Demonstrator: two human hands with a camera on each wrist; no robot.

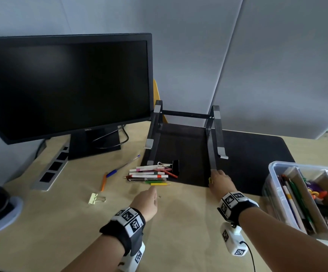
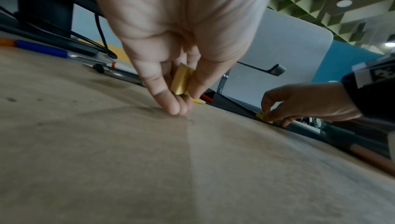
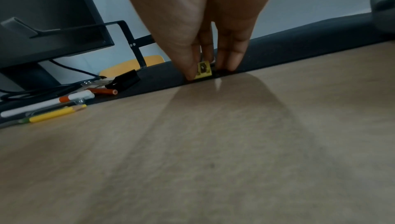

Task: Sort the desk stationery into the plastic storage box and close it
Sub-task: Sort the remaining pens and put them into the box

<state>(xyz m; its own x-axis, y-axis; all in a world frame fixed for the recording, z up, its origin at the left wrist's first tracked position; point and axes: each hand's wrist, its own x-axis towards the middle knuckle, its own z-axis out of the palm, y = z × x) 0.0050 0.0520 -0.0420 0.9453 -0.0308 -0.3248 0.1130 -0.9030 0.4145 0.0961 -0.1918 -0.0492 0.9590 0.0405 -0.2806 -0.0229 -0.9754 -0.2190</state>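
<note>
My left hand [image 1: 153, 194] hovers low over the wooden desk, just in front of a pile of pens and markers [image 1: 151, 173]. In the left wrist view it [image 2: 178, 108] holds a small yellow clip [image 2: 181, 82] tucked between thumb and fingers, while its fingertips touch the desk. My right hand [image 1: 213, 178] is at the front edge of the black mat [image 1: 257, 154]. It [image 3: 203, 73] pinches a second small yellow clip [image 3: 204, 70] that rests on the mat's edge. The clear plastic storage box [image 1: 273, 173] stands open at the right, with pencils and other stationery in its cardboard-divided sections.
A pale yellow binder clip [image 1: 93, 199], an orange pen [image 1: 103, 181] and a blue pen [image 1: 120, 167] lie loose to the left. A black binder clip [image 1: 175, 165] sits by the pile. A laptop stand [image 1: 212, 134], a monitor [image 1: 67, 85] and a power strip [image 1: 53, 169] stand behind.
</note>
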